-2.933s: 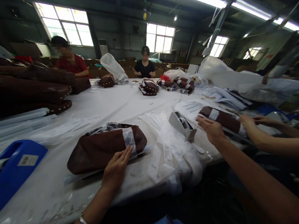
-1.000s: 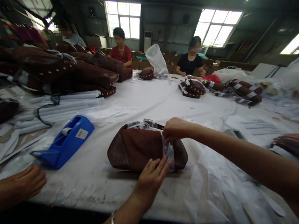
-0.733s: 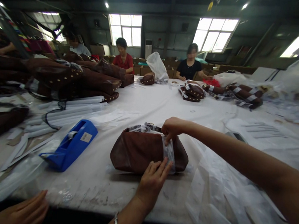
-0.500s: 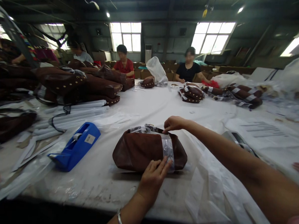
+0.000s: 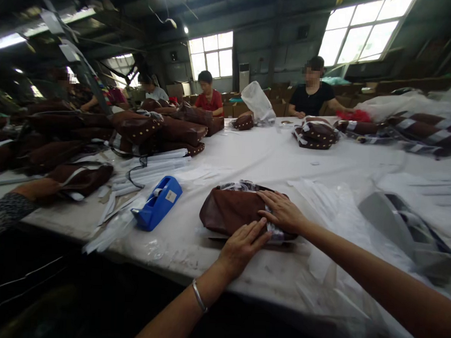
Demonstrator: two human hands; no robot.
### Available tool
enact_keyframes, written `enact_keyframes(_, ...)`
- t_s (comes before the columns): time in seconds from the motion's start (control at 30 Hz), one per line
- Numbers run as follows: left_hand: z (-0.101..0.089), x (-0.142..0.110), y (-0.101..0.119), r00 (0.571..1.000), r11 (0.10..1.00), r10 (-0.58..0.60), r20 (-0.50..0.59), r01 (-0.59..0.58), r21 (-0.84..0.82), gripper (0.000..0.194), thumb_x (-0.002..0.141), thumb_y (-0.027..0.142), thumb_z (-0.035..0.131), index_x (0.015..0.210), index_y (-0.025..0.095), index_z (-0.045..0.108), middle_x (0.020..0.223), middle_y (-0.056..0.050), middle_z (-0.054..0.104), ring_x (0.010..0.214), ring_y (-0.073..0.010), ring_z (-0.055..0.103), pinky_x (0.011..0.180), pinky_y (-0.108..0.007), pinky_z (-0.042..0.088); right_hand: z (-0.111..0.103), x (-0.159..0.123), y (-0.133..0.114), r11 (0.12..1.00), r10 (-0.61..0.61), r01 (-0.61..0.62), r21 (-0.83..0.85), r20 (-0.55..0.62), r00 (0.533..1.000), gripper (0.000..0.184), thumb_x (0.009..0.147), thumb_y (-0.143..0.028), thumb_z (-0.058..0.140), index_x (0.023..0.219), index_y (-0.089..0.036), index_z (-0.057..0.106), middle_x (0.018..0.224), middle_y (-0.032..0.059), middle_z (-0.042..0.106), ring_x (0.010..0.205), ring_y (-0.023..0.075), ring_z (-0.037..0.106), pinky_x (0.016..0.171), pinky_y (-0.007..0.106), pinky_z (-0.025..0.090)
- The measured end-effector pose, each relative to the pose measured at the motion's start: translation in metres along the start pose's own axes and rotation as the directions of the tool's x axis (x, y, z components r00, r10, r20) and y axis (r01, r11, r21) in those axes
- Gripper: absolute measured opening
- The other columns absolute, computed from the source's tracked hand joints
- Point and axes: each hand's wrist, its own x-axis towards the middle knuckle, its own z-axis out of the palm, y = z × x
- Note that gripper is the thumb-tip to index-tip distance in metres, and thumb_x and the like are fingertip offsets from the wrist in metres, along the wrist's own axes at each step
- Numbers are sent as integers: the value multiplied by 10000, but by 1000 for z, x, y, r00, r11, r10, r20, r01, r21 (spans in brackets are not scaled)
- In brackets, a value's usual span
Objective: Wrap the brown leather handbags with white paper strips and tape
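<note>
A brown leather bag (image 5: 227, 212) lies in front of me on the white-covered table, with clear plastic showing along its top and under its lower edge. My left hand (image 5: 244, 245), a silver bangle at its wrist, rests with outstretched fingers on the bag's lower front. Just above it, my right hand (image 5: 282, 210) lies flat on the bag's right part, fingers extended. The clear strip on that side is mostly covered by my hands. Neither hand is wrapped round anything.
Left of the bag stands a blue tape dispenser (image 5: 157, 203); a grey tape dispenser (image 5: 407, 229) is at the right. Brown bags (image 5: 174, 131) are piled at the back left. A co-worker's hand (image 5: 43, 187) touches a bag at far left. Other people sit across the table.
My right hand has come down from the bag's top edge onto its front, beside my left hand. The view has turned, so everything appears tilted and the far-left co-worker's arm shows more.
</note>
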Motion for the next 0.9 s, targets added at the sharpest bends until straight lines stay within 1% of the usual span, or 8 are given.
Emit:
enact_keyframes(0.13, -25, -28, -41, 987, 991, -123, 107, 117, 57, 555, 973, 126, 424, 1517, 206, 344, 1568, -67, 383, 1446, -247, 364, 1164, -520, 361, -8, 8, 21, 998, -68, 68, 12, 35, 997, 643, 981, -555, 425, 1501, -177, 404, 1483, 141, 498, 1365, 300, 464, 1159, 506, 340)
enact_keyframes(0.3, -22, -52, -56, 985, 993, -122, 122, 120, 20, 586, 932, 54, 415, 1500, 192, 374, 1545, -55, 417, 1439, -208, 377, 1174, -464, 367, -23, 7, 17, 996, -93, 93, 12, -9, 996, 596, 964, -514, 487, 1454, -173, 476, 1453, 146, 529, 1333, 320, 489, 1133, 502, 365)
enact_keyframes(0.47, -5, -58, -42, 974, 974, -224, 30, 225, -36, 635, 892, -8, 388, 1492, 203, 396, 1524, -49, 448, 1442, -218, 371, 1185, -491, 347, -39, -38, -47, 897, 377, -313, 311, -170, 911, 413, 980, -465, 444, 1090, -174, 716, 1017, 134, 733, 966, 299, 681, 909, 447, 522)
enact_keyframes(0.53, -3, -59, -41, 973, 970, -231, 26, 232, -69, 644, 889, -12, 389, 1495, 207, 390, 1526, -44, 446, 1448, -217, 361, 1195, -496, 326, -38, -59, -76, 617, 567, -533, 579, 143, 811, 412, 943, -532, 497, 912, -188, 722, 835, 102, 737, 738, 258, 698, 758, 414, 565)
enact_keyframes(0.6, -3, -60, -43, 974, 970, -224, 32, 226, -95, 636, 897, 0, 396, 1499, 206, 382, 1532, -40, 439, 1452, -216, 352, 1204, -494, 305, -29, -72, -99, 129, 547, -677, 725, 517, 658, 381, 897, -547, 582, 942, -187, 696, 918, 105, 751, 733, 242, 712, 746, 400, 583)
enact_keyframes(0.7, -6, -59, -44, 977, 971, -209, 35, 211, -114, 617, 916, 46, 425, 1511, 197, 359, 1540, -46, 430, 1452, -223, 353, 1206, -487, 284, -13, -72, -122, -478, 387, -533, 698, 712, 586, 376, 820, -453, 718, 1055, -167, 649, 1149, 138, 710, 971, 233, 706, 928, 376, 545)
enact_keyframes(0.8, -7, -58, -43, 977, 969, -211, 10, 211, -126, 617, 929, 168, 506, 1522, 193, 339, 1534, -71, 442, 1432, -251, 386, 1198, -487, 280, -3, -55, -134, -697, 397, -308, 648, 706, 586, 295, 766, -333, 746, 993, -168, 655, 1067, 103, 722, 991, 204, 679, 1004, 350, 482)
enact_keyframes(0.9, -4, -56, -45, 969, 962, -244, -49, 235, -135, 674, 911, 330, 594, 1524, 203, 342, 1515, -88, 471, 1386, -279, 448, 1176, -480, 303, -2, -35, -145, -736, 497, -143, 662, 671, 551, 138, 712, -211, 690, 839, -193, 639, 903, 33, 717, 907, 183, 662, 973, 330, 473)
